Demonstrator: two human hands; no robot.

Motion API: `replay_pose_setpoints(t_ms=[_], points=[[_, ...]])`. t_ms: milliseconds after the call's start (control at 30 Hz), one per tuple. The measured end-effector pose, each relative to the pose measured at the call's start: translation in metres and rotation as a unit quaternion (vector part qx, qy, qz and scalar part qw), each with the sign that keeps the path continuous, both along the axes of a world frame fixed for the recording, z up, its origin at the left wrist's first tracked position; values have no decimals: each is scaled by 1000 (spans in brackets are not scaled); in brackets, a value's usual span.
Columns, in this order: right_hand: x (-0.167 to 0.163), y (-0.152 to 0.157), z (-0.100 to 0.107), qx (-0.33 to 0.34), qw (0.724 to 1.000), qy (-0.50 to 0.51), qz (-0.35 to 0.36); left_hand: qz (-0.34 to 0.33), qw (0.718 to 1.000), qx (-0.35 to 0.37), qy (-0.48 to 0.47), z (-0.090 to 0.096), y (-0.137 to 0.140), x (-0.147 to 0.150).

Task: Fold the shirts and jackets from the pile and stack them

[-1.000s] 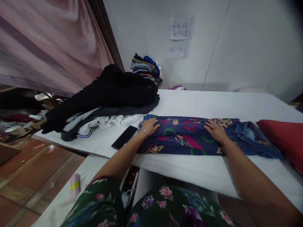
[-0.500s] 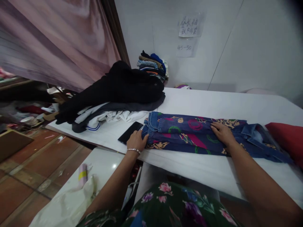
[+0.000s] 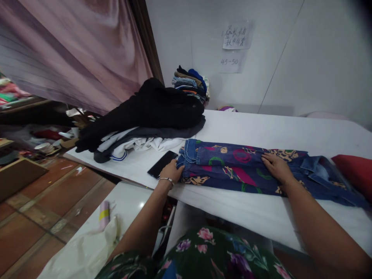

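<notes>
A folded blue denim jacket [image 3: 223, 164] with multicoloured patterns lies lengthwise on the white table, its collar end to the right. At its left end, my left hand [image 3: 172, 170] has its fingers and thumb closed on the edge. My right hand [image 3: 276, 166] rests flat on the patterned cloth near the collar, fingers stretched out. Just beyond my left hand lies a black phone [image 3: 162, 164], close to the jacket's end.
Black garments [image 3: 162, 106] are heaped over grey and white clothes at the left. Behind them stands a folded clothes stack [image 3: 188, 83] near the wall. Something red [image 3: 353, 170] lies at the right. A side table [image 3: 128, 201] holds a pale plastic bag [image 3: 90, 246].
The whole view has shifted slightly, so things appear a little farther right and lower. Both hands keep the same places on the jacket.
</notes>
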State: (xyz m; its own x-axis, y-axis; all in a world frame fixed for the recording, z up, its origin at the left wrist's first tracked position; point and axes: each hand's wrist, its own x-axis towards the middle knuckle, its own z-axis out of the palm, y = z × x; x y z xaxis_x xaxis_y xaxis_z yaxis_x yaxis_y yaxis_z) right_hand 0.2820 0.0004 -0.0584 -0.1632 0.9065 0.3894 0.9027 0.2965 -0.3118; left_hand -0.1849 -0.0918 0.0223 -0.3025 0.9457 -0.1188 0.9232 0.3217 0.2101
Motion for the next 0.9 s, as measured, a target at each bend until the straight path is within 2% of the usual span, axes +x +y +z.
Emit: replay_pose_setpoints(t_ms=[300, 400, 500, 567, 633, 700, 800, 900], points=[[-4, -3, 2, -5, 1000, -21, 0, -7, 999, -4, 43, -4, -2, -7], [-4, -2, 2, -6, 1000, -27, 0, -24, 994, 36, 97, 3, -4, -5], [-5, -2, 3, -11, 999, -38, -2, -82, 986, 109, 92, 12, 3, 8], [-6, -2, 5, -14, 999, -43, -4, -159, 976, 137, 51, 14, 13, 22], [-8, -4, 7, -16, 999, -44, -7, -250, 958, 141, 23, 9, 23, 37], [-10, -6, 9, -17, 999, -46, -8, -308, 944, 119, 23, 0, 32, 48], [-13, -8, 13, -21, 998, -54, -8, -318, 944, 77, 45, -17, 40, 52], [-17, -9, 20, -40, 997, -59, -15, -316, 944, 74, 58, -28, 42, 48]])
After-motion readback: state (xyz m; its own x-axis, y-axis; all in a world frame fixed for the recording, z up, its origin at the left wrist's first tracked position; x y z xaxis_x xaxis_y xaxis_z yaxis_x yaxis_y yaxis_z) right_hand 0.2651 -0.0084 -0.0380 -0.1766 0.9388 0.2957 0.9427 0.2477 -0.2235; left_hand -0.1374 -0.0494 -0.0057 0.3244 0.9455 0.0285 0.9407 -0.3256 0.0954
